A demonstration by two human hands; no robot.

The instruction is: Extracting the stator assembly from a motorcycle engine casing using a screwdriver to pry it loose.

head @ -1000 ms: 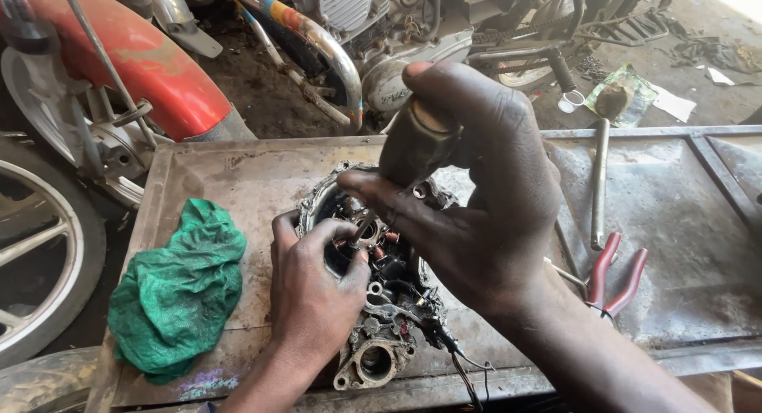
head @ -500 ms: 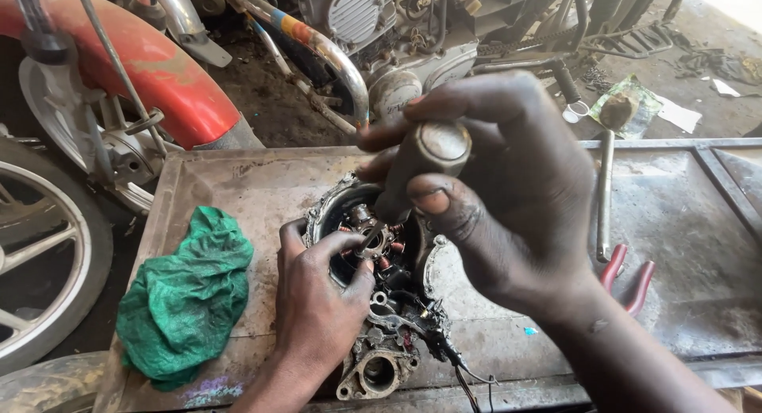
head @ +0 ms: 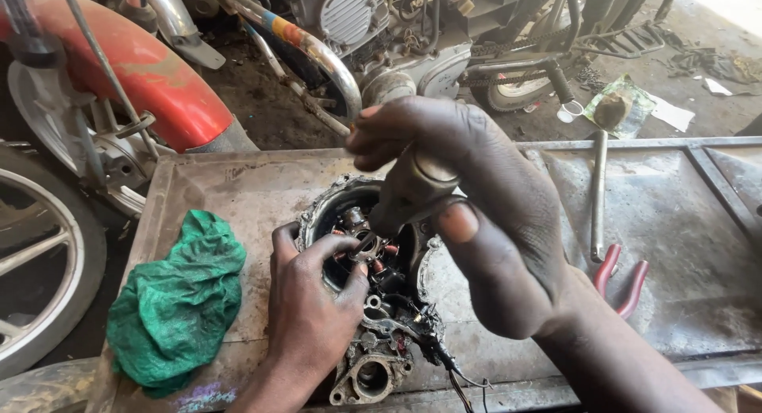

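Steel shaft: screwdriver (head: 401,203) slants down-left from right hand (head: 476,215) into engine part (head: 373,302).
Grip: right hand wraps handle; left hand (head: 313,302) steadies part near tray's (head: 238,183) front edge.

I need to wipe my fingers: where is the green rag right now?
In the head view the green rag lies crumpled on the left part of the metal tray, just left of the left hand that steadies the engine cover.

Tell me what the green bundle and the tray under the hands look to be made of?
The green bundle looks like soft woven cloth: it is crumpled into folds, matt and stained dark in places. The tray looks like sheet metal, dull grey with rusty, oily patches and a raised, bent rim. The exact metal cannot be told.
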